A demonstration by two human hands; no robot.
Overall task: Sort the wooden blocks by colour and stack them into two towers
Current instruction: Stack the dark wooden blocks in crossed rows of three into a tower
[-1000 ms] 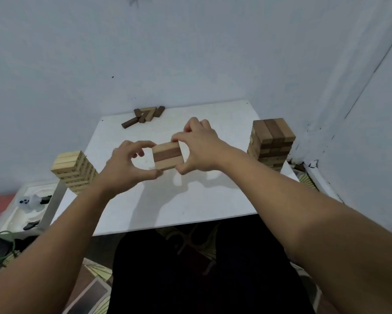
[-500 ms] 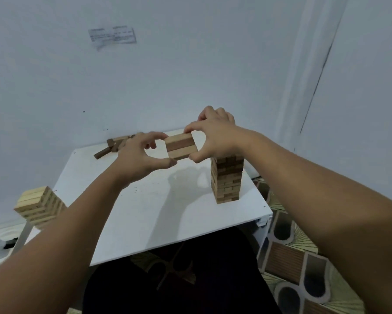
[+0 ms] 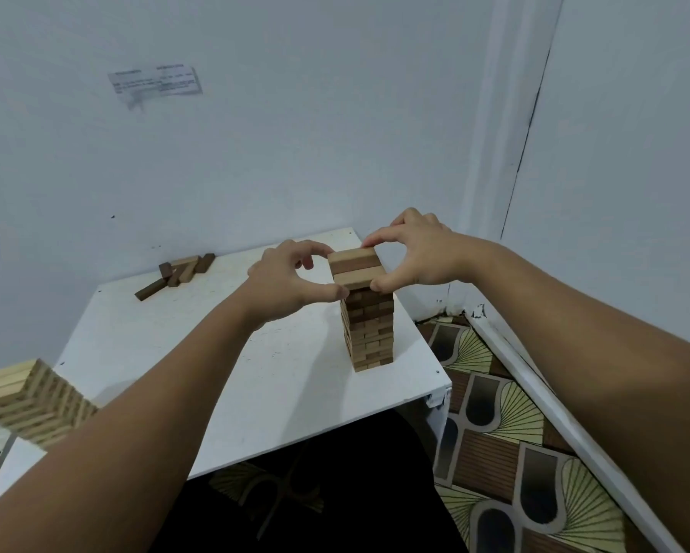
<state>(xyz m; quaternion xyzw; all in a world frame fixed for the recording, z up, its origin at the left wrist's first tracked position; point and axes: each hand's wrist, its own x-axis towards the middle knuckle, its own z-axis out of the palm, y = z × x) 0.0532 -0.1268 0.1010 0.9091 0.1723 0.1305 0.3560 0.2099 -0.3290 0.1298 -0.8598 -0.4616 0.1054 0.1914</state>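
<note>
A row of three blocks (image 3: pixel 355 269), light, dark, light, sits at the top of the brown tower (image 3: pixel 369 333) on the right side of the white table (image 3: pixel 223 373). My left hand (image 3: pixel 291 279) pinches the row's left end between thumb and fingers. My right hand (image 3: pixel 413 253) pinches its right end, forefinger on the far edge and thumb on the near corner. I cannot tell whether the row rests on the tower or hangs just above it. A light-wood tower (image 3: pixel 28 401) stands at the lower left, partly behind my left forearm.
Several loose blocks (image 3: pixel 176 273), dark and light, lie in a heap at the table's far left corner by the wall. The table's right edge drops to a patterned floor (image 3: pixel 507 425). A paper label (image 3: pixel 156 83) is stuck on the wall.
Both hands carried the three-block row from mid-table to the right and onto the top of the brown tower. The camera turned right with them, so the light tower slid to the lower left.
</note>
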